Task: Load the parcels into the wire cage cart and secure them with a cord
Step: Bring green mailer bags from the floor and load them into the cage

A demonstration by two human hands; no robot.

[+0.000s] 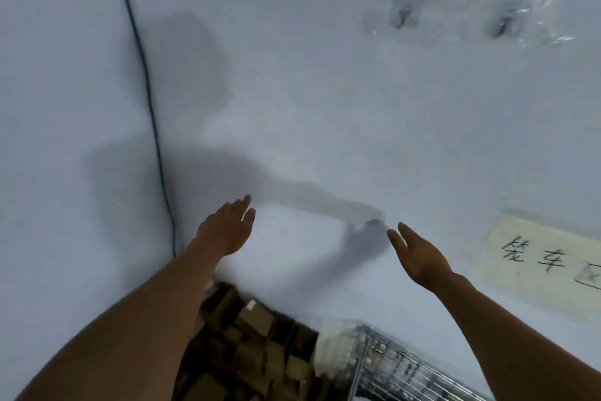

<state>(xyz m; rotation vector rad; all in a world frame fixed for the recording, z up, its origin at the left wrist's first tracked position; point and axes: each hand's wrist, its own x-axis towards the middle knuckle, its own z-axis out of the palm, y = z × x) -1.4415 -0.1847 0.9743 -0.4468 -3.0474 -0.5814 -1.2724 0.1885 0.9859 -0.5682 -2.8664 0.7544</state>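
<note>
Both my hands are raised in front of a white wall, empty. My left hand (227, 228) is flat with fingers stretched out, and my right hand (418, 254) is held the same way, palm turned inward. Below them, at the bottom of the view, lies a pile of brown cardboard parcels (257, 352). The wire cage cart (400, 368) shows only as a blurred metal grid corner to the right of the parcels. No cord is in either hand.
A thin dark cable (146, 88) runs down the wall corner on the left. Two clear adhesive hooks (403, 15) are stuck high on the wall. A paper label with handwriting (549, 257) is taped at the right.
</note>
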